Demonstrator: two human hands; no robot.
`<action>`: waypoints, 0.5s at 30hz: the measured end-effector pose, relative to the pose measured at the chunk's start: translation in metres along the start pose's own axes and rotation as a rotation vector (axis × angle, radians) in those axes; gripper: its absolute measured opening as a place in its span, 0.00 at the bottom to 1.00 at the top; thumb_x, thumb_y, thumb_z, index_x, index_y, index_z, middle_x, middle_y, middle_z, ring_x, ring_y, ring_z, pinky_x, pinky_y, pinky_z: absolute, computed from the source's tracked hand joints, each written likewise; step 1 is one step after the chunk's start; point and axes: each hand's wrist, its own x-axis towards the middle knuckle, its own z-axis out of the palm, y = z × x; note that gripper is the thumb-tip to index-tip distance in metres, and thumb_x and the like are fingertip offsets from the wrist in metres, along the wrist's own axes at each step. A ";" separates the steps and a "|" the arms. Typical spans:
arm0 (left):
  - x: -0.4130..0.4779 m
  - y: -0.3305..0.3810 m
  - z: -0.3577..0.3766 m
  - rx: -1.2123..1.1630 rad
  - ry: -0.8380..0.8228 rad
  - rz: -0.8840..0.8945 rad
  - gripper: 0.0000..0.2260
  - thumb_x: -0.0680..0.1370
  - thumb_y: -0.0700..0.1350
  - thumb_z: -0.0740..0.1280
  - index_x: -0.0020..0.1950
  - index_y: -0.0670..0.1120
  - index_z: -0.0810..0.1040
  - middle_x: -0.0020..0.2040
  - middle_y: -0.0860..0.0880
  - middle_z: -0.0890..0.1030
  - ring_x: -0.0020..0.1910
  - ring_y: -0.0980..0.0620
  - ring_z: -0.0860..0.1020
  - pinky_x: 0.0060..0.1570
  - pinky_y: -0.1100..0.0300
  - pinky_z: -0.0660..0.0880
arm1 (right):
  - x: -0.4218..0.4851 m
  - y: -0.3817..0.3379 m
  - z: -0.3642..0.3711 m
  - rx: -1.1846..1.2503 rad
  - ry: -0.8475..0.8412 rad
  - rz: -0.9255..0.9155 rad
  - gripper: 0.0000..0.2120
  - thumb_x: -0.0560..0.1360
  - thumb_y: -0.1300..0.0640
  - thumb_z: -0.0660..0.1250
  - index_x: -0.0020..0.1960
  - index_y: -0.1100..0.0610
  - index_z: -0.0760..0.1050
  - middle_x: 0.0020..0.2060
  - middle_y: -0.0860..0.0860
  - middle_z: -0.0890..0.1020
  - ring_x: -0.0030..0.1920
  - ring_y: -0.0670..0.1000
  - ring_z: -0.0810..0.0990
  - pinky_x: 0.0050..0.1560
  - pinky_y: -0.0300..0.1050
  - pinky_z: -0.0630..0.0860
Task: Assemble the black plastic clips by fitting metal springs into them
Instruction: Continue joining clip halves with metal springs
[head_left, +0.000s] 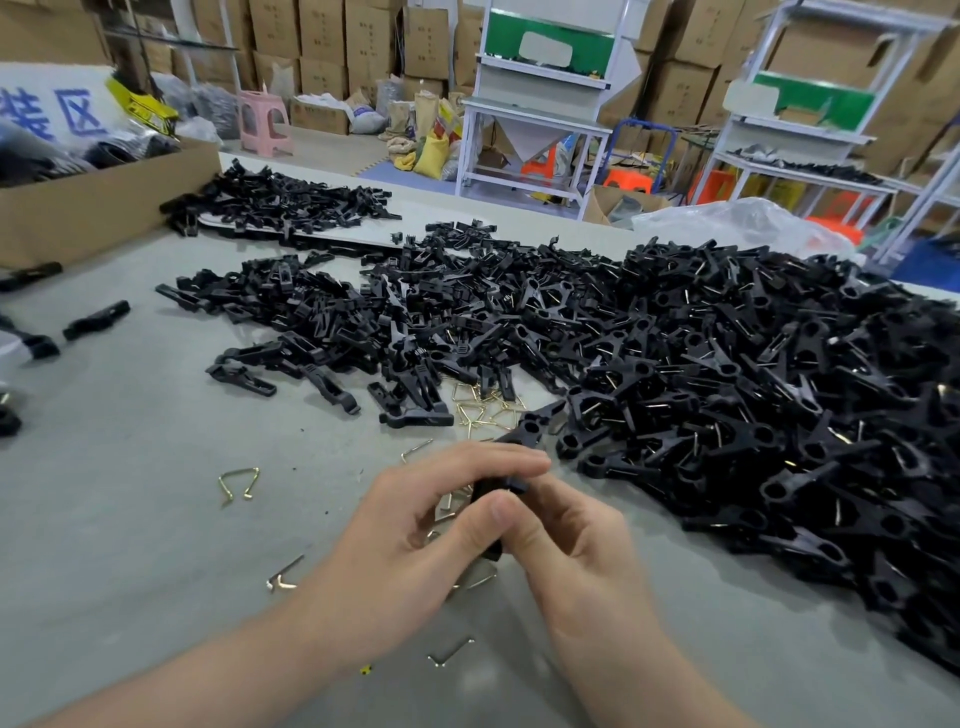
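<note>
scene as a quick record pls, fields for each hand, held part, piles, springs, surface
left hand: grips small black plastic clip, fingers curled
right hand: grips the same clip
right pile: black clips with metal springs fitted
middle pile: black plastic clip parts
loose springs: gold-coloured bent wire springs just beyond the hands
surface: grey table

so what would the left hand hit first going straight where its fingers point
The left hand points at the black clip it grips with the right hand; past those, probably the pile of assembled clips, depth unclear.
</note>
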 end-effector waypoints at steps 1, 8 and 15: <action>0.000 0.000 -0.001 -0.013 -0.004 -0.002 0.16 0.77 0.55 0.63 0.59 0.50 0.81 0.55 0.57 0.82 0.46 0.67 0.79 0.43 0.77 0.70 | 0.000 0.000 0.000 -0.005 -0.005 -0.009 0.16 0.68 0.49 0.69 0.49 0.60 0.79 0.40 0.51 0.85 0.42 0.46 0.83 0.43 0.36 0.77; 0.005 0.002 -0.005 0.047 -0.041 0.043 0.18 0.77 0.59 0.62 0.63 0.53 0.78 0.60 0.56 0.80 0.60 0.53 0.78 0.58 0.58 0.76 | 0.002 -0.002 -0.004 -0.022 -0.008 -0.004 0.13 0.65 0.48 0.71 0.47 0.54 0.82 0.41 0.51 0.85 0.42 0.45 0.82 0.43 0.35 0.77; 0.020 -0.012 -0.034 0.501 0.017 0.099 0.15 0.81 0.55 0.57 0.66 0.55 0.73 0.66 0.61 0.73 0.66 0.65 0.69 0.65 0.67 0.65 | 0.003 -0.015 -0.014 -0.228 0.162 -0.067 0.16 0.67 0.59 0.74 0.53 0.46 0.80 0.41 0.45 0.85 0.40 0.43 0.83 0.41 0.32 0.76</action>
